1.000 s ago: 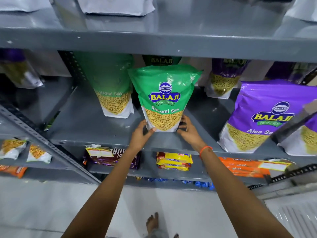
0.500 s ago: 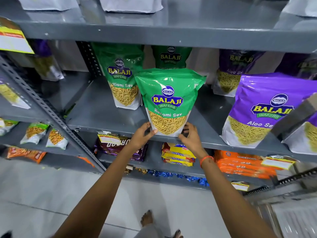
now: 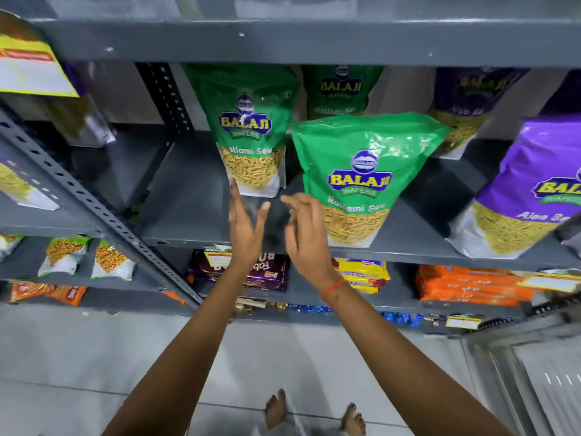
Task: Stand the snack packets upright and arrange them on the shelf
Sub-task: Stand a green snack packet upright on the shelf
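A green Balaji Ratlami Sev packet (image 3: 361, 177) stands upright near the front edge of the grey shelf (image 3: 195, 215). A second green packet (image 3: 251, 130) stands upright behind and to its left, and a third (image 3: 342, 89) at the back. My left hand (image 3: 246, 221) is open, its fingertips just below the second packet's bottom corner. My right hand (image 3: 306, 234) is open with curled fingers, just left of the front packet and free of it. Purple Aloo Sev packets (image 3: 531, 190) stand on the right.
The shelf above (image 3: 283, 42) overhangs the packets. A slanted perforated upright (image 3: 103, 212) divides off the left bay with small packets (image 3: 66, 256). Lower shelves hold yellow packs (image 3: 364, 273), orange packs (image 3: 465, 284) and dark purple packs (image 3: 270, 272). My bare feet stand on the floor.
Both hands have let go of the front green packet and moved left toward the second green packet. The front packet now stands alone. The view shifted left.
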